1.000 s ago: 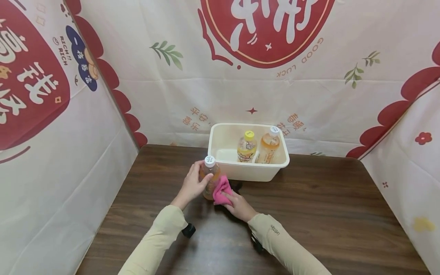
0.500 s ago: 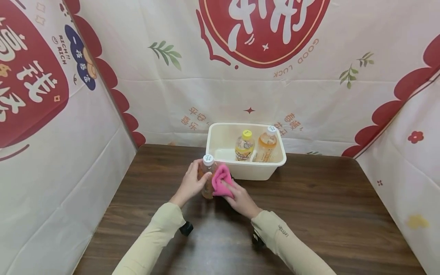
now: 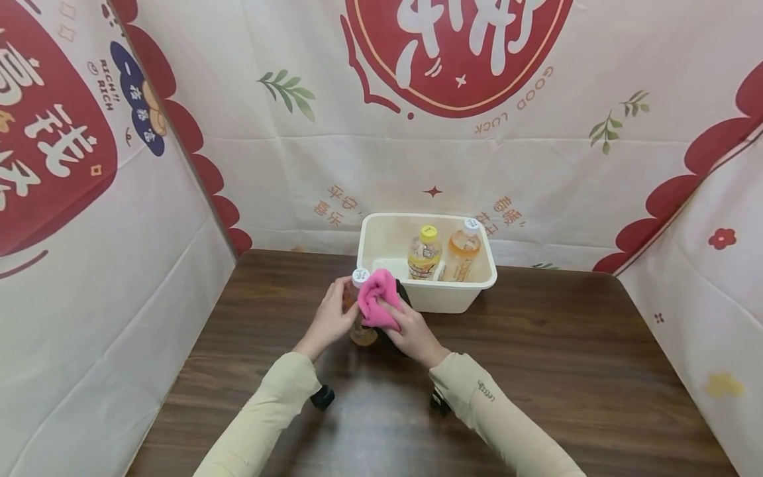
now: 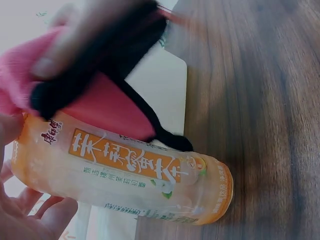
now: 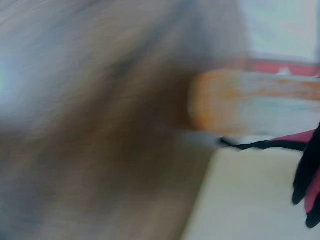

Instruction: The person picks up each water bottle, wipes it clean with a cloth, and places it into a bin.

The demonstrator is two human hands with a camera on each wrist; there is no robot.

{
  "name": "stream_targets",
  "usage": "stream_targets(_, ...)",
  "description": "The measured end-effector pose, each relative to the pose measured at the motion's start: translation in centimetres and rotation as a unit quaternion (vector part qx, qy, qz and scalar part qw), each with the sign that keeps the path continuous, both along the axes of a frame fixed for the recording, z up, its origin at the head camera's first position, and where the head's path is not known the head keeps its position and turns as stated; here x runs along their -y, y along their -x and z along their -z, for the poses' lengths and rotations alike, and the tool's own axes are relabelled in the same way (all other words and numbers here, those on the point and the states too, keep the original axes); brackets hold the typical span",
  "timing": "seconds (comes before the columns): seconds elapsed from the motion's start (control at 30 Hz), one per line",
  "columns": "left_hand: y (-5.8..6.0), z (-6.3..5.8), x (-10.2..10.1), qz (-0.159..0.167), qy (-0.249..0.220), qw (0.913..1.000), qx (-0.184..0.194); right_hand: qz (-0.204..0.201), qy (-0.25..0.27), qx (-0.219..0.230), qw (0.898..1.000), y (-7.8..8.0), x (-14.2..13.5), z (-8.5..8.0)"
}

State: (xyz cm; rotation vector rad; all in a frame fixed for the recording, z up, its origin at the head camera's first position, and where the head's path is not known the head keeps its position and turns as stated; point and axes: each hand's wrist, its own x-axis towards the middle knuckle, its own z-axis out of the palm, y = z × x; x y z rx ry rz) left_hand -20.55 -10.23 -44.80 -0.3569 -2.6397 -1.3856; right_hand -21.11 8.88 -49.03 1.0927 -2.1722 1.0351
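Observation:
My left hand (image 3: 329, 319) grips the upper part of an upright drink bottle (image 3: 362, 336) with a white cap, standing on the table in front of the bin. In the left wrist view, the bottle (image 4: 130, 167) has an orange label with white characters. A bunched pink cloth (image 3: 379, 295) is in my right hand (image 3: 415, 336), pressed to the bottle's upper right side just below the cap. Black edging and a dangling black strip show on the cloth (image 4: 112, 107) in the left wrist view. The cloth hides much of the bottle's upper half in the head view.
Behind the hands, a cream plastic bin (image 3: 441, 299) stands on the dark wooden table (image 3: 548, 371). Inside it are a yellow-capped bottle (image 3: 424, 260) and a white-capped bottle (image 3: 462, 255), both toward its right side. Printed fabric (image 3: 286, 172) hangs around the table.
My right hand has moved the pink cloth upward and left along the bottle, from its lower right side to near the cap. The left hand keeps its grip in about the same place.

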Motion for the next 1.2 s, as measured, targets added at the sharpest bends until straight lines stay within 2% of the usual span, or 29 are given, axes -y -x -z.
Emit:
stream_targets(0.07, -0.1, -0.1, -0.1, 0.0, 0.003, 1.0, -0.002, 0.0, 0.006, 0.004, 1.0, -0.1, -0.4, 1.7)
stream_targets(0.13, -0.2, -0.2, -0.2, 0.0, 0.005, 1.0, -0.003, -0.003, -0.014, 0.018, 1.0, -0.2, -0.8, 3.4)
stream_targets(0.2, -0.2, -0.3, -0.3, -0.003, 0.005, 1.0, 0.004, -0.007, -0.061, 0.042, 0.997, -0.5, -1.2, 5.0)
stream_targets(0.3, -0.3, -0.5, -0.4, -0.002, 0.007, 0.9998, 0.016, -0.012, -0.139, 0.077, 0.987, -0.8, -1.7, 6.6)
stream_targets(0.4, -0.2, -0.6, -0.4, -0.001, 0.01, 0.9997, 0.022, -0.013, -0.172, 0.105, 0.979, -0.9, -2.0, 7.2)
stream_targets(0.57, 0.0, -0.7, -0.2, -0.003, 0.009, 0.9999, 0.011, -0.008, -0.185, 0.122, 0.975, -0.8, -2.0, 7.0)
stream_targets(0.63, 0.0, -0.6, -0.1, -0.001, 0.013, 0.9999, 0.008, -0.011, -0.174, 0.12, 0.977, -0.9, -2.0, 6.7)
stream_targets(0.73, 0.0, -0.3, 0.1, -0.003, 0.015, 0.9999, 0.002, -0.014, -0.122, 0.102, 0.987, -1.3, -1.9, 5.4)
stream_targets(0.9, 0.0, 0.1, 0.4, -0.007, 0.012, 0.9999, -0.007, -0.025, -0.019, 0.05, 0.998, -1.1, -0.8, 0.6)
stream_targets(1.0, 0.0, 0.2, 0.4, 0.0, 0.004, 1.0, -0.006, -0.024, -0.01, 0.022, 0.999, -0.3, -0.3, -2.3)
stream_targets(1.07, 0.0, 0.2, 0.3, 0.002, -0.001, 1.0, -0.007, -0.023, -0.017, 0.014, 0.999, 0.1, -0.1, -3.5)
stream_targets(1.13, -0.1, 0.2, 0.2, 0.002, -0.005, 0.9999, -0.01, -0.02, -0.02, 0.016, 0.999, 0.2, 0.1, -3.9)
stream_targets(1.2, -0.1, 0.3, 0.2, -0.002, -0.005, 0.9999, -0.01, -0.019, -0.015, 0.016, 1.0, 0.1, 0.3, -3.7)
